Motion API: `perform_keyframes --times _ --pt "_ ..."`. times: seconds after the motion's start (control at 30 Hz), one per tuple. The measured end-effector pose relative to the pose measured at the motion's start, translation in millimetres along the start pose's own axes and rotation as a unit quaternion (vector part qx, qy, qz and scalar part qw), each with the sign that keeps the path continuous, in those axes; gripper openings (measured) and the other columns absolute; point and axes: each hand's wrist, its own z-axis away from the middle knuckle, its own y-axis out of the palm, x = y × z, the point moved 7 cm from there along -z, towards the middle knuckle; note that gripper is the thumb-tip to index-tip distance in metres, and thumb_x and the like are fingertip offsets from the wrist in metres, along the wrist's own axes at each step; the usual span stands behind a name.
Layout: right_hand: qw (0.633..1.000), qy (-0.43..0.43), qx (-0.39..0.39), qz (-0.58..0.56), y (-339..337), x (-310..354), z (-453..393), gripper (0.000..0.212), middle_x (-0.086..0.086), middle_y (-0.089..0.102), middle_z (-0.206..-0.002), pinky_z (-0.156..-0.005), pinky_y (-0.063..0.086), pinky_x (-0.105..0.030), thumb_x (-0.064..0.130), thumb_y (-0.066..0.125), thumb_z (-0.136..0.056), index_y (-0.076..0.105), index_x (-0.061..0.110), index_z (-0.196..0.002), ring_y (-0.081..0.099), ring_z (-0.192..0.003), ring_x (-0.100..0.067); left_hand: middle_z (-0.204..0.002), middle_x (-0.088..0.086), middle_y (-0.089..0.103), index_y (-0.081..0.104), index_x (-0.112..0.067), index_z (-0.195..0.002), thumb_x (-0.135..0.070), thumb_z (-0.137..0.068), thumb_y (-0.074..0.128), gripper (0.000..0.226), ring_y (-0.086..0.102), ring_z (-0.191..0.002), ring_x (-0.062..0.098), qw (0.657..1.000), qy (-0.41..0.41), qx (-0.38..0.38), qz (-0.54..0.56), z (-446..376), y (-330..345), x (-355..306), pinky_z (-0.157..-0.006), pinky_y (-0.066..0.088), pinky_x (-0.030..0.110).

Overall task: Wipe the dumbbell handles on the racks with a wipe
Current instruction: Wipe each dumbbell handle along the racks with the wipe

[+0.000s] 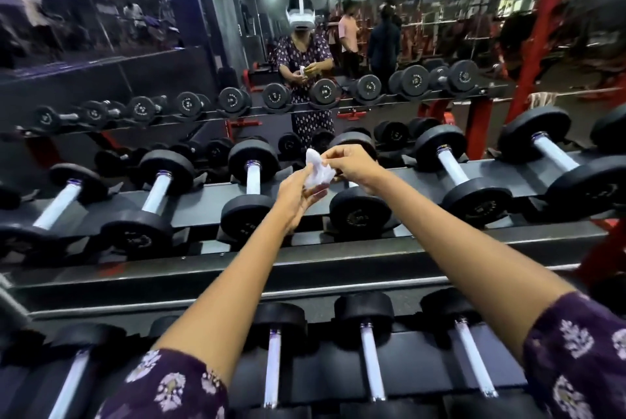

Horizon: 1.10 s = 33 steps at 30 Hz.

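Both hands met over the upper tier of the black steel dumbbell rack (pixel 189 197), working a crumpled white wipe (pixel 316 168) between them. The left hand (pixel 298 191) lay palm-up beneath the wipe with its fingers (pixel 313 193) loosely cupped around the lower folds. The right hand (pixel 352 164) came in from the other side, its fingers (pixel 327 157) pinching the wipe's upper edge. The wipe hung in the air, touching no handle.

The step in hand looked like readying the wipe: opening or refolding it before a stroke. Directly below the fingers sat a black round-headed dumbbell (pixel 359 212) whose handle was almost wholly hidden behind the hands. Just to the left of the fingers stood the pale chrome handle (pixel 253 178) of the neighbouring dumbbell. Further handles ran off to both sides, and a lower tier (pixel 372 361) lay closer to the person than the fingers.

To do this well, the wipe would want flattening into a pad broad enough to wrap round a handle, with a clean face turned outward. One hand would then curl it round the bar and draw it from head to head, twisting to reach the underside. Working along the row in order would keep any handle from being skipped. Whether any handle was already wiped could not be told.
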Motion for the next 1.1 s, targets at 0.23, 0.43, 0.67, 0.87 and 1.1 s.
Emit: perform_keyframes --times 0.23,0.43,0.67,0.87,1.1 --pt "0.994 0.044 0.073 -0.065 49 7 33 0.022 -0.009 0.055 -0.068 -0.048 0.048 -0.016 -0.009 0.051 -0.086 0.06 0.006 -0.074 0.049 -0.057 -0.015 -0.085 0.005 0.06 0.057 -0.009 -0.086 -0.003 -0.095 0.056 0.011 0.059 -0.074 0.012 0.992 0.097 -0.062 -0.051 56 -42 -22 -0.059 0.053 0.015" --pt "0.981 0.049 0.165 -0.088 89 13 56 0.006 -0.004 0.062 -0.073 -0.054 0.052 -0.017 0.006 0.06 -0.087 0.064 0.011 -0.087 0.059 -0.052 -0.004 -0.075 0.003 0.058 0.055 -0.011 -0.08 0.004 -0.089 0.062 0.019 0.056 -0.061 0.008 0.975 0.125 -0.134 -0.124 86 -77 -38 -0.051 0.047 0.017" --pt "0.985 0.087 0.108 -0.104 124 22 54 0.032 -0.003 0.063 -0.07 -0.048 0.049 -0.017 -0.013 0.051 -0.081 0.064 0.001 -0.105 0.057 -0.05 -0.005 -0.07 0.0 0.066 0.06 -0.009 -0.082 0.009 -0.088 0.059 0.019 0.062 -0.066 0.009 0.98 0.126 -0.127 -0.083 91 -116 -53 -0.066 0.053 0.018" --pt "0.983 0.11 0.077 -0.128 146 20 34 0.011 0.0 0.058 -0.066 -0.052 0.046 -0.016 -0.002 0.056 -0.084 0.063 0.007 -0.084 0.053 -0.058 -0.007 -0.085 0.007 0.062 0.06 0.001 -0.104 0.01 -0.088 0.058 0.018 0.06 -0.078 0.016 0.98 0.128 -0.111 -0.108 61 -149 -58 -0.066 0.053 0.016" --pt "0.98 0.105 -0.05 -0.162 158 18 -13 0.024 -0.007 0.056 -0.064 -0.042 0.041 -0.017 -0.016 0.052 -0.079 0.06 0.006 -0.074 0.047 -0.053 -0.014 -0.084 -0.001 0.063 0.063 -0.011 -0.088 -0.001 -0.09 0.062 0.01 0.058 -0.085 0.018 0.963 0.156 -0.102 -0.197 13 -181 -77 -0.074 0.049 0.021"
